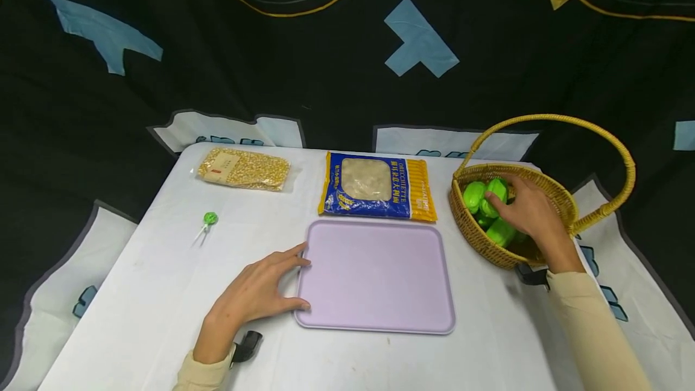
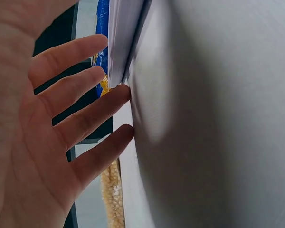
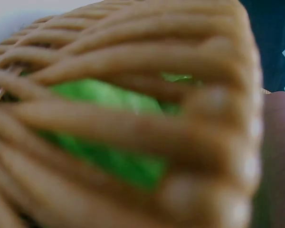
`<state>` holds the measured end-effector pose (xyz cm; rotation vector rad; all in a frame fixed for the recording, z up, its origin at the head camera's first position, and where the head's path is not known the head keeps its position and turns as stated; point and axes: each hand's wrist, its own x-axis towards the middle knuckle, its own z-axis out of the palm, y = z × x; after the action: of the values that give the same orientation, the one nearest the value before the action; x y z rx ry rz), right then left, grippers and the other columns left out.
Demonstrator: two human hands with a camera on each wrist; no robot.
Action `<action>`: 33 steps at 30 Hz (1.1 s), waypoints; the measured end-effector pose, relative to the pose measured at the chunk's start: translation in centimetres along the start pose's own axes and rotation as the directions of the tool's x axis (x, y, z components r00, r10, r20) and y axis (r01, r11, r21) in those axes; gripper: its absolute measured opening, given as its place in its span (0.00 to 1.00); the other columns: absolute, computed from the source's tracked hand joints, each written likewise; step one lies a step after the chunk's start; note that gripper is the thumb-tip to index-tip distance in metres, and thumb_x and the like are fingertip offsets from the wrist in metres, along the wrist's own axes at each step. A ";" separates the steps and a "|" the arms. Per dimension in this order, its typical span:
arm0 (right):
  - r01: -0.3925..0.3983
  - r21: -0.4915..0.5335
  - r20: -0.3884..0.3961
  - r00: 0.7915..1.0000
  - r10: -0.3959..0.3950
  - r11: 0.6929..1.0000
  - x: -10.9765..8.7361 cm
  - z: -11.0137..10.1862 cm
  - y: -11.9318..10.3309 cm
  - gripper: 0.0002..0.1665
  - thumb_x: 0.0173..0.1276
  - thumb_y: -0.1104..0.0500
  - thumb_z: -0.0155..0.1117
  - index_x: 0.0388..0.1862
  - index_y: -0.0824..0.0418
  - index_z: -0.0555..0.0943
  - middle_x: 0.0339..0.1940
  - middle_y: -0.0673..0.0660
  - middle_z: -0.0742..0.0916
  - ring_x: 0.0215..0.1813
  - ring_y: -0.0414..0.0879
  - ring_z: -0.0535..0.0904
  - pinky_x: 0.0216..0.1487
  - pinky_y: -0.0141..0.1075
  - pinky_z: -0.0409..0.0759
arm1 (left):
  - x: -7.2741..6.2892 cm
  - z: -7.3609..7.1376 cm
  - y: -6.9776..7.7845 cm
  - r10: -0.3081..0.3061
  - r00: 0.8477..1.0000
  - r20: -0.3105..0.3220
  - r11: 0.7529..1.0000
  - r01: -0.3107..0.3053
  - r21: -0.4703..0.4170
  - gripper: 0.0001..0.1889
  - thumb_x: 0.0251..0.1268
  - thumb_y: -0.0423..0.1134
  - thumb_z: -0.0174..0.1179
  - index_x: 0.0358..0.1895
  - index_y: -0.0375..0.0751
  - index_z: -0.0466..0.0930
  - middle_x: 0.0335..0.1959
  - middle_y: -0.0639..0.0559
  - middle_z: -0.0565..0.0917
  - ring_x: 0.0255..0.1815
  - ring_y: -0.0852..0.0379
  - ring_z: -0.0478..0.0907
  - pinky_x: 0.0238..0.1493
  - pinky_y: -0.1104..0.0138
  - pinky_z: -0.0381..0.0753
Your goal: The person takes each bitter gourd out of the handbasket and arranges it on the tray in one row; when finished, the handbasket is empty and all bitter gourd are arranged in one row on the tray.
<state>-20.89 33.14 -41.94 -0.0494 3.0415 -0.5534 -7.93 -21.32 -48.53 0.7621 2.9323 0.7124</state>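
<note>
My left hand (image 1: 257,291) is spread at the left edge of a lilac rectangular tray (image 1: 374,276), fingertips and thumb right at its rim. In the left wrist view the fingers (image 2: 92,114) are stretched apart beside the tray's side (image 2: 121,38). My right hand (image 1: 526,210) reaches into a wicker basket (image 1: 478,240) and pinches a bright green, ribbed, pepper-like vegetable (image 1: 495,195) between thumb and fingers. Several more of these green pieces (image 1: 501,232) lie around it. From the right wrist, the basket's weave (image 3: 133,128) hides most of the hand.
Behind the tray lies a blue and yellow pasta bag (image 1: 374,186). A clear pack of yellow corn kernels (image 1: 247,168) is at the back left, with a green lollipop (image 1: 209,219) nearer. The basket's tall handle (image 1: 624,155) arches over its opening. A black patterned cloth (image 1: 304,77) hangs behind the table.
</note>
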 end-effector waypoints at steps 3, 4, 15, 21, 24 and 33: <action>0.013 0.003 0.014 1.000 -0.013 1.000 0.2 0.0 -0.1 0.51 0.80 0.31 0.55 0.82 0.69 0.62 0.79 0.83 0.65 0.78 0.81 0.60 0.74 0.78 0.62 | -0.1 0.1 -0.2 -0.003 1.000 0.004 1.000 0.003 -0.011 0.42 0.44 0.67 0.83 0.64 0.52 0.86 0.82 0.55 0.71 0.75 0.48 0.77 0.69 0.49 0.83; 0.013 0.006 0.021 1.000 -0.014 1.000 0.3 0.0 -0.1 0.51 0.80 0.32 0.56 0.82 0.69 0.62 0.79 0.83 0.65 0.78 0.81 0.60 0.74 0.78 0.62 | -0.1 0.1 -0.2 -0.003 1.000 0.006 1.000 0.003 -0.013 0.42 0.44 0.67 0.83 0.64 0.52 0.86 0.81 0.55 0.72 0.75 0.49 0.77 0.69 0.49 0.82; 0.004 0.023 0.018 1.000 -0.004 1.000 0.3 0.3 -1.0 0.47 0.79 0.43 0.62 0.84 0.69 0.61 0.79 0.83 0.63 0.75 0.81 0.63 0.71 0.79 0.67 | -0.4 0.2 -0.6 0.021 1.000 0.011 0.999 -0.021 -0.025 0.38 0.43 0.68 0.83 0.57 0.51 0.89 0.80 0.56 0.74 0.75 0.50 0.76 0.72 0.51 0.80; 0.013 0.058 -0.057 0.998 -0.009 0.998 -0.2 -0.1 -1.4 0.45 0.78 0.49 0.64 0.83 0.70 0.61 0.78 0.84 0.63 0.71 0.81 0.66 0.64 0.78 0.73 | -0.6 0.4 -0.6 0.020 1.000 0.005 0.999 -0.020 -0.030 0.37 0.43 0.68 0.83 0.56 0.52 0.89 0.80 0.55 0.74 0.75 0.49 0.77 0.73 0.51 0.80; 0.026 0.078 -0.107 0.994 -0.018 0.997 -0.6 -0.5 -1.5 0.45 0.77 0.50 0.65 0.84 0.68 0.61 0.77 0.83 0.64 0.70 0.80 0.67 0.64 0.78 0.73 | -0.7 0.4 -0.7 0.025 1.000 -0.001 0.999 -0.025 -0.029 0.37 0.43 0.68 0.83 0.56 0.52 0.89 0.80 0.54 0.74 0.75 0.48 0.77 0.73 0.50 0.80; 0.072 0.121 -0.213 0.976 -0.045 0.990 -2.2 -1.1 -2.6 0.44 0.76 0.47 0.65 0.84 0.63 0.65 0.77 0.75 0.69 0.60 0.70 0.76 0.53 0.66 0.80 | -1.0 0.5 -0.6 0.030 0.999 -0.043 1.000 -0.030 -0.002 0.33 0.44 0.65 0.84 0.53 0.53 0.89 0.77 0.55 0.78 0.74 0.48 0.77 0.73 0.52 0.80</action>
<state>-18.74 31.21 -39.92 -0.0804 3.2078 -0.8066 -7.28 -22.06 -49.33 0.8025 2.9635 0.7449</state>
